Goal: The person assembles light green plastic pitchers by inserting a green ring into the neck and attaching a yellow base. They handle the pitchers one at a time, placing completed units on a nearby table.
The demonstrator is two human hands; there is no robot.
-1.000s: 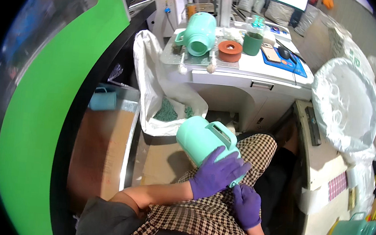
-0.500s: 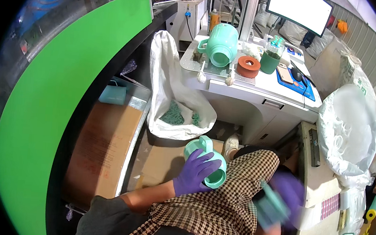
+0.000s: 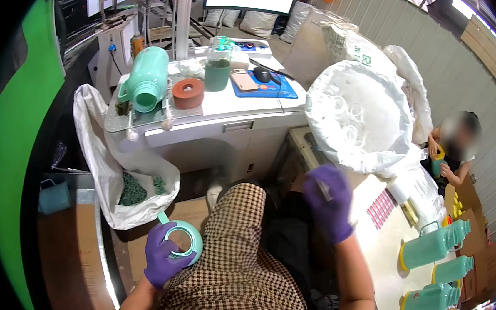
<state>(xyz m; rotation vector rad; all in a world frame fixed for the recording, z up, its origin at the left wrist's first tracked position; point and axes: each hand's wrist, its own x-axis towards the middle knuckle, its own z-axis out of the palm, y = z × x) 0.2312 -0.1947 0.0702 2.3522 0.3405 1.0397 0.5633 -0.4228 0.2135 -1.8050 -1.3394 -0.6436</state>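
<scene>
My left hand (image 3: 163, 257), in a purple glove, grips a mint-green jug body (image 3: 195, 237) beside my left thigh. Its round opening faces up, and the handle sticks out past my fingers. My right hand (image 3: 329, 200), also gloved in purple, is raised over the edge of the right-hand table, near the white bag of rings. Its fingers are curled around a small pale or greyish thing, too blurred to name. A finished-looking mint-green jug (image 3: 148, 81) lies on the desk ahead with its mouth toward me.
White plastic rings fill a lined bag (image 3: 355, 114) at the right. Several green jugs with yellow bases (image 3: 431, 248) lie on the right table (image 3: 368, 266). A white sack (image 3: 102, 166) holds green scraps. An orange tape roll (image 3: 188, 93) sits on the desk. Another person (image 3: 458, 147) works at far right.
My view has turned right. My right hand has moved up and forward to the table edge, and the blue-green part it held is no longer in it. My left hand still holds the jug body.
</scene>
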